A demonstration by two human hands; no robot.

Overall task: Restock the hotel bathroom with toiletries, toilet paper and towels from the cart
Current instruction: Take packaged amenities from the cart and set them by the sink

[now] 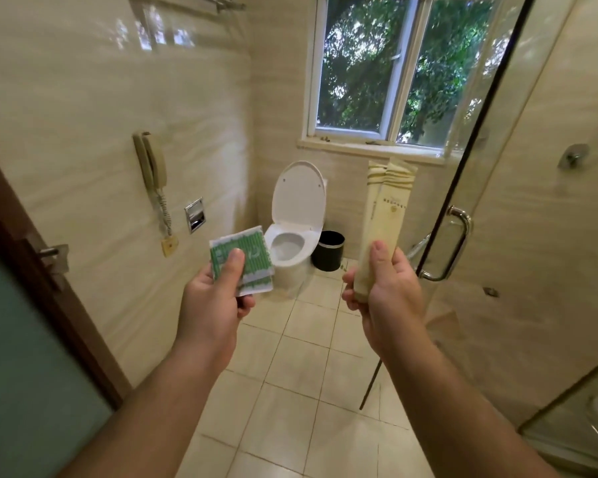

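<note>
Head view: left hand (214, 298) around green packets (246, 253), right hand (387, 288) around cream sachets (384, 215).

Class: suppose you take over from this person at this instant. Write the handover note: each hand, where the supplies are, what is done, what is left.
Left hand: pinches two flat green-and-white sachets, thumb on top.
Right hand: grips two long cream packets, held upright.
Both lots are in mid-air, facing the toilet and black bin; the cart is out of view.
Done: these toiletries are inside the bathroom, not yet set down.
Left: place them; no roll shows in the wall paper holder; no towels in sight.
</note>
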